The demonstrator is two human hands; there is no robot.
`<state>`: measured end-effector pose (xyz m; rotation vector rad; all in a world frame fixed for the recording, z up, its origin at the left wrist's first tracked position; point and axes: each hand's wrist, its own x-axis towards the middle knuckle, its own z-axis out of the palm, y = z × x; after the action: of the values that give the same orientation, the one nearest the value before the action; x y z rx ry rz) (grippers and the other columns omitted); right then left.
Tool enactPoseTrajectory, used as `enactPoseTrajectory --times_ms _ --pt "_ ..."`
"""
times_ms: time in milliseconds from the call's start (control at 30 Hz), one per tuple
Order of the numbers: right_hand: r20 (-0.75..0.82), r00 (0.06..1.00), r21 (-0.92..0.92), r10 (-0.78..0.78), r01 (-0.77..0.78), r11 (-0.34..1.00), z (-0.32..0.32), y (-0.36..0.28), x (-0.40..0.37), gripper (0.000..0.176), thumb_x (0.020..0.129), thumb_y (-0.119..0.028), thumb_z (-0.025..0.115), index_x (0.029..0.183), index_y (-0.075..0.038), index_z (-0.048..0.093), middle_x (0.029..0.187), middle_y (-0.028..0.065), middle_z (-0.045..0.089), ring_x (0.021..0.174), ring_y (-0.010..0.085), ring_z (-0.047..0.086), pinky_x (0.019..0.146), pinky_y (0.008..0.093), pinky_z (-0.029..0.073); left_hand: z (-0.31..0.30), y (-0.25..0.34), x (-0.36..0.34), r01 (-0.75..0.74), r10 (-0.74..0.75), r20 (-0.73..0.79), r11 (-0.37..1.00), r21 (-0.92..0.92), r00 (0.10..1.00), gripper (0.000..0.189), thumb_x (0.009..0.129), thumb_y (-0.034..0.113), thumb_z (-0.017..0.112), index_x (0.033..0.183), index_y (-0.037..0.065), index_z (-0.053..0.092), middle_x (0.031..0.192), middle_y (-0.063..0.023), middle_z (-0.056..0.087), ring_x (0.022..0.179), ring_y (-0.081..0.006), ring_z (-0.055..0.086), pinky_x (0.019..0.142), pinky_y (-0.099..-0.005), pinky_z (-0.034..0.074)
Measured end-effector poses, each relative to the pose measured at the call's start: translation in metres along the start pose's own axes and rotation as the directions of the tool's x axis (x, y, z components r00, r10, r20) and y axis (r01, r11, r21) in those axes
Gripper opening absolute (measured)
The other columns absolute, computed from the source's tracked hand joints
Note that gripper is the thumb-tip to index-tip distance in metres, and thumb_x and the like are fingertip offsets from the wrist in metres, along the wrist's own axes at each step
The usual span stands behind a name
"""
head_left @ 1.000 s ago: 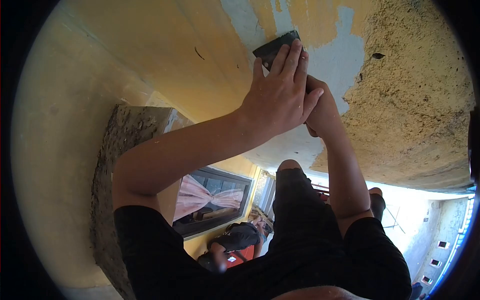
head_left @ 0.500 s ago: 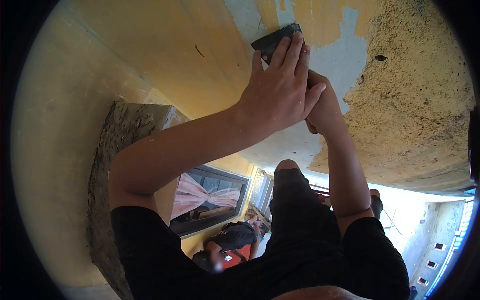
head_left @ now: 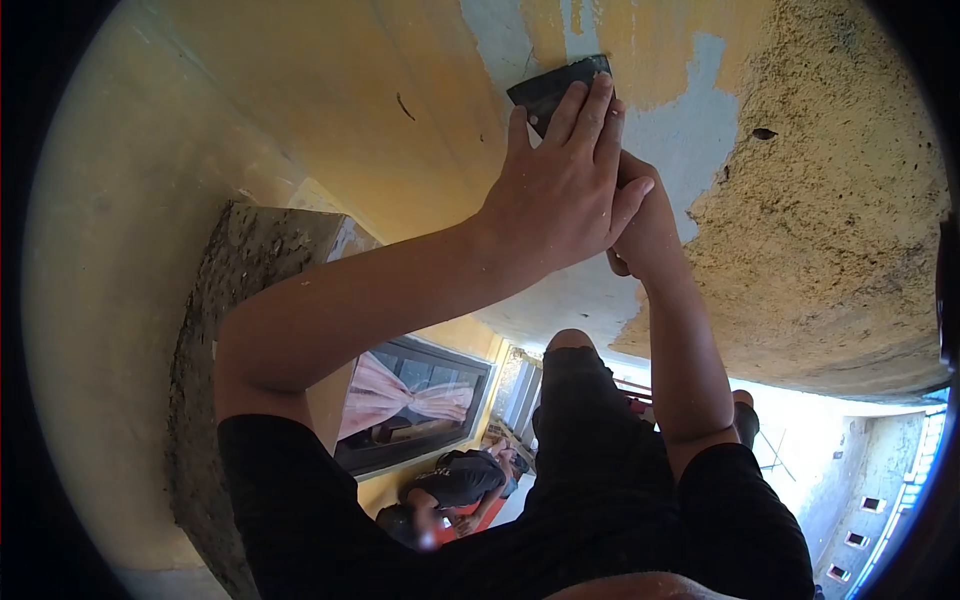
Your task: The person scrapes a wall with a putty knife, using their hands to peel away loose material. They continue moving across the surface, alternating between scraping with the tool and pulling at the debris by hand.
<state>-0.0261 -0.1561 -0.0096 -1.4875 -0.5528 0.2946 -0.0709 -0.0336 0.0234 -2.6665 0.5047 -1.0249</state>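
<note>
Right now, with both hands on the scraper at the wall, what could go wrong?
The left hand presses its fingers on the scraper blade; a slip could drag them across the rough plaster. Loosened paint may fall toward the person below.

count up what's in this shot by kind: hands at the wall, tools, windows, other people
hands: 2 (left hand, right hand)
scraper: 1
window: 1
person below: 1
total: 5
</note>
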Motion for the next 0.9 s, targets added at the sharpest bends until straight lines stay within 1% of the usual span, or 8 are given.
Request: enactPoseTrajectory --times_ms 100,300,500,600,667,700,767,900 --pt "-0.031 0.998 -0.026 -0.062 0.061 0.998 0.003 0.001 -0.002 0.023 0.091 -0.016 0.058 0.100 0.005 0.059 0.064 0.0065 0.059 0.044 0.0100 0.051 0.035 0.0266 0.036 -0.002 0.002 -0.002 0.006 -0.006 -0.004 1.000 -0.002 1.000 0.062 0.098 0.043 0.046 0.131 -0.009 0.052 0.143 -0.0294 0.043 0.131 -0.0397 0.045 0.096 -0.0608 0.041" --pt "0.003 1.000 0.023 0.002 -0.002 1.000 -0.001 0.003 0.001 0.023 0.092 -0.017 0.057 0.100 0.005 0.059 0.065 0.0059 0.059 0.044 0.0096 0.049 0.035 0.0257 0.036 -0.002 0.000 0.000 -0.002 0.003 0.007 1.000 -0.007 1.000 0.064 0.097 0.044 0.046 0.132 -0.009 0.051 0.143 -0.0289 0.043 0.131 -0.0397 0.045 0.097 -0.0604 0.040" --pt "-0.031 0.997 0.014 -0.071 0.071 0.997 -0.001 0.012 -0.003 0.025 0.094 -0.019 0.056 0.100 0.005 0.058 0.066 0.0068 0.060 0.045 0.0097 0.049 0.036 0.0268 0.037 0.000 0.004 -0.003 -0.001 0.001 0.026 1.000 -0.012 1.000 0.065 0.097 0.045 0.046 0.133 -0.009 0.050 0.143 -0.0287 0.042 0.132 -0.0389 0.045 0.097 -0.0599 0.041" --pt "0.000 0.997 0.010 0.077 -0.077 0.997 -0.002 0.005 -0.005 0.025 0.093 -0.019 0.058 0.100 0.005 0.059 0.067 0.0073 0.061 0.048 0.0091 0.050 0.040 0.0270 0.039 -0.001 0.004 -0.003 -0.010 0.010 0.032 1.000 -0.006 0.999 0.065 0.097 0.045 0.046 0.133 -0.009 0.051 0.144 -0.0287 0.042 0.132 -0.0386 0.045 0.097 -0.0601 0.040" --pt "-0.044 0.990 -0.016 -0.130 0.130 0.991 0.003 0.012 -0.004 0.026 0.092 -0.019 0.059 0.100 0.006 0.059 0.069 0.0084 0.062 0.051 0.0090 0.051 0.041 0.0274 0.040 -0.002 0.003 -0.002 -0.003 0.003 0.030 1.000 0.002 1.000 0.065 0.097 0.046 0.046 0.133 -0.009 0.051 0.144 -0.0288 0.042 0.132 -0.0385 0.045 0.097 -0.0603 0.040" --pt "-0.039 0.990 -0.018 -0.135 0.135 0.991 0.002 0.011 -0.002 0.026 0.092 -0.019 0.059 0.100 0.006 0.059 0.069 0.0084 0.062 0.051 0.0090 0.051 0.041 0.0274 0.040 -0.002 0.004 -0.003 0.002 -0.002 0.027 1.000 -0.012 1.000 0.065 0.097 0.045 0.046 0.132 -0.009 0.051 0.144 -0.0289 0.042 0.132 -0.0385 0.045 0.097 -0.0604 0.040" --pt "-0.021 0.999 -0.005 -0.034 0.034 0.999 -0.001 0.008 0.000 0.026 0.092 -0.018 0.059 0.100 0.006 0.059 0.070 0.0093 0.063 0.052 0.0092 0.051 0.041 0.0272 0.040 -0.002 0.003 -0.001 0.005 -0.004 0.024 1.000 -0.025 1.000 0.064 0.097 0.045 0.046 0.132 -0.009 0.051 0.144 -0.0290 0.042 0.133 -0.0385 0.044 0.097 -0.0604 0.040" --pt "-0.032 0.999 -0.011 -0.013 0.013 1.000 0.001 0.006 0.001 0.026 0.092 -0.018 0.059 0.100 0.006 0.059 0.071 0.0095 0.063 0.052 0.0091 0.051 0.041 0.0274 0.040 -0.001 0.002 -0.001 -0.001 0.001 0.009 1.000 -0.009 1.000 0.063 0.097 0.044 0.046 0.132 -0.009 0.052 0.144 -0.0288 0.042 0.132 -0.0382 0.044 0.096 -0.0604 0.040"
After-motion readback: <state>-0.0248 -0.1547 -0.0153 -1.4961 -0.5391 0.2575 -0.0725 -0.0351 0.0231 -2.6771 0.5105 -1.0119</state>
